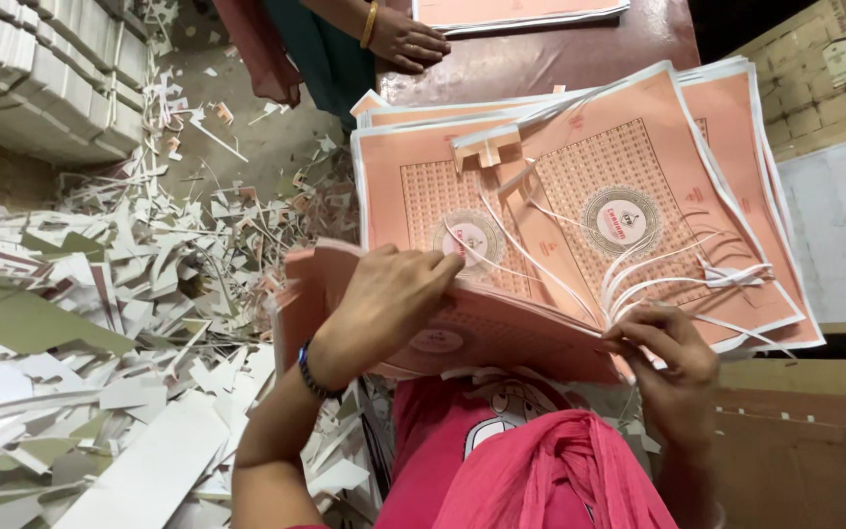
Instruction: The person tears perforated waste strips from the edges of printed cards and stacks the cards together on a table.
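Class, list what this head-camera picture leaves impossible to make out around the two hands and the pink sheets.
- Head view: the left hand covers its own fingertips and grip on the pink sheets.
- Right hand: its palm side is turned away.
- The co-worker's hand: arm cut off by the top edge.
- Sheet print: too small.

I see a dark reddish-brown table [540,59], a grey floor [276,147] buried in white paper offcuts [100,323], stacked white board [41,69] upper left, and brown cardboard [805,441] at right

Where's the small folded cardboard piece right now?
Head view, upper centre: the folded cardboard piece lies on top of the pink sheet stack, beyond both hands.
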